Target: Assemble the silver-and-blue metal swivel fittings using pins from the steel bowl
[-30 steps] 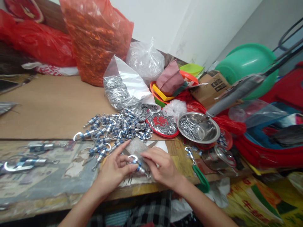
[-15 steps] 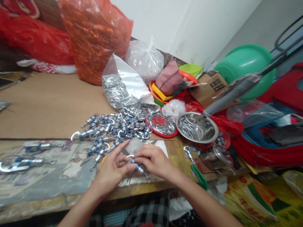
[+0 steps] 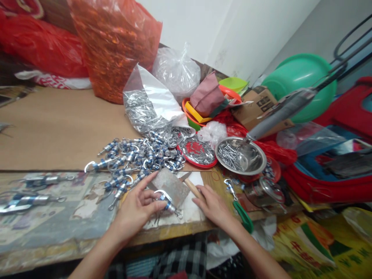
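Observation:
My left hand (image 3: 142, 201) is closed, thumb and fingers pinching a blue-and-silver metal hook piece (image 3: 167, 202) with a curved hook at the top and a small ring at its lower end. It sits over the near edge of a grey metal block (image 3: 171, 188). My right hand (image 3: 211, 205) has its fingers around the wooden handle of a hammer (image 3: 192, 187), whose dark head lies by the block's right side. A pile of similar hook pieces (image 3: 139, 157) lies just beyond my left hand.
Behind the pile are a plastic bag of metal parts (image 3: 142, 112), a red tray (image 3: 213, 166) and a steel bowl (image 3: 258, 166) of pins. A hook piece with a green loop (image 3: 243, 217) lies right of my right hand. A grey-handled tool (image 3: 270, 120) slants over the bowl.
My right hand has left the hook piece and moved right onto the hammer handle. The left hand keeps the hook piece in about the same place.

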{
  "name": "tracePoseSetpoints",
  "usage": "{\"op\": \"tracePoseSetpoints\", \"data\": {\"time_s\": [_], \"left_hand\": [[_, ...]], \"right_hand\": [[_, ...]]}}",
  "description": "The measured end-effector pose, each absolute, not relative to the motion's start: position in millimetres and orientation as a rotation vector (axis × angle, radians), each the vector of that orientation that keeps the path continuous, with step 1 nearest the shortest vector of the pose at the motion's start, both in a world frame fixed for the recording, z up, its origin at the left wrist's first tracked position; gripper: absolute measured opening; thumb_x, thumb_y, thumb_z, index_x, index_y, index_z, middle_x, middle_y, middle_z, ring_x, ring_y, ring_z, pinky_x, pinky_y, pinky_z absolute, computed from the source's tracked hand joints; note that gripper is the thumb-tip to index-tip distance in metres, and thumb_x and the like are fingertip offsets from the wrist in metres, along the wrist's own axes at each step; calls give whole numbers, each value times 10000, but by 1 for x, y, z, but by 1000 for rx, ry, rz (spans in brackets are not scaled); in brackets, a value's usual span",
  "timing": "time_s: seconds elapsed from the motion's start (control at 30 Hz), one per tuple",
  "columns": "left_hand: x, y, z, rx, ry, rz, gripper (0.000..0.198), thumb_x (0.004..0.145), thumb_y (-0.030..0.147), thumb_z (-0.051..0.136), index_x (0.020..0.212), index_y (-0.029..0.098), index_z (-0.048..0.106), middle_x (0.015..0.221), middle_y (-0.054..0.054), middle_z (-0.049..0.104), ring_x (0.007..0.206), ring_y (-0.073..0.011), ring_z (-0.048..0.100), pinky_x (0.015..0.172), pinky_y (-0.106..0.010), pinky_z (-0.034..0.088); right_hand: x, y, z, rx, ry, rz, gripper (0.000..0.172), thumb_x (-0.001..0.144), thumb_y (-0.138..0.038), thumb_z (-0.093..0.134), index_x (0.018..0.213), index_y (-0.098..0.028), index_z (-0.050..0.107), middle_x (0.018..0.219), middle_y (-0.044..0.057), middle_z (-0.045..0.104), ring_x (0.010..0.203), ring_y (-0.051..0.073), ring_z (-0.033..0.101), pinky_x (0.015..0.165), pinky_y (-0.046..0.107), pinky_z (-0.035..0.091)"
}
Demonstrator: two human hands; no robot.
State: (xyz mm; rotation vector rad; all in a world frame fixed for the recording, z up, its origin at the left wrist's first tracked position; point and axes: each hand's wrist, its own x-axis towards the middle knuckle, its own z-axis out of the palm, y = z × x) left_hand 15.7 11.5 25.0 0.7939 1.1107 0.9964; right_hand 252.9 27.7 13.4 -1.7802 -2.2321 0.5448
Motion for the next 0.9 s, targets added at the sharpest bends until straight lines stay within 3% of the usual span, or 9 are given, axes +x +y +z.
{"op": "tracePoseSetpoints", "data": {"time_s": [0.13, 0.27, 0.37, 0.77, 0.9], "left_hand": [[15, 11, 24, 786, 1123, 998, 859, 539, 202, 730, 1283, 209, 301, 692, 38, 614, 651, -129, 600, 626, -249, 462], [16, 11, 26, 789, 1146, 997, 863, 528, 200, 735, 1279, 205, 310, 682, 35, 615, 654, -136, 601, 636, -260, 464], [16, 11, 26, 785, 1147, 1005, 886, 523, 202, 738, 1289, 201, 292, 679, 31, 620, 646, -138, 602, 627, -261, 465], [15, 11, 23, 806, 1154, 1036, 892, 511, 197, 740, 1291, 202, 306, 652, 30, 639, 630, -158, 619, 626, -296, 484], [15, 11, 24, 820, 1157, 1038, 889, 521, 200, 735, 1296, 197, 299, 635, 35, 641, 616, -148, 617, 612, -276, 481]], "right_hand": [[255, 20, 17, -1740, -2087, 506, 170, 787, -221, 486, 950, -179, 507, 919, 51, 572, 851, 181, 563, 734, 303, 451], [244, 6, 48, -1491, -2085, 238, 387, 798, -182, 497, 1178, -203, 427, 1062, 74, 571, 949, 186, 556, 795, 303, 450], [237, -7, 69, -1241, -2154, 85, 514, 807, -100, 484, 1285, -237, 350, 1031, 63, 600, 914, 164, 574, 779, 271, 454], [223, -19, 57, -1246, -2463, 106, 549, 789, -31, 378, 1290, -257, 372, 905, 58, 623, 758, 162, 587, 634, 264, 485], [222, -23, 53, -1300, -2416, 182, 559, 802, -47, 363, 1304, -292, 339, 982, 57, 612, 842, 173, 581, 701, 286, 479]]}}
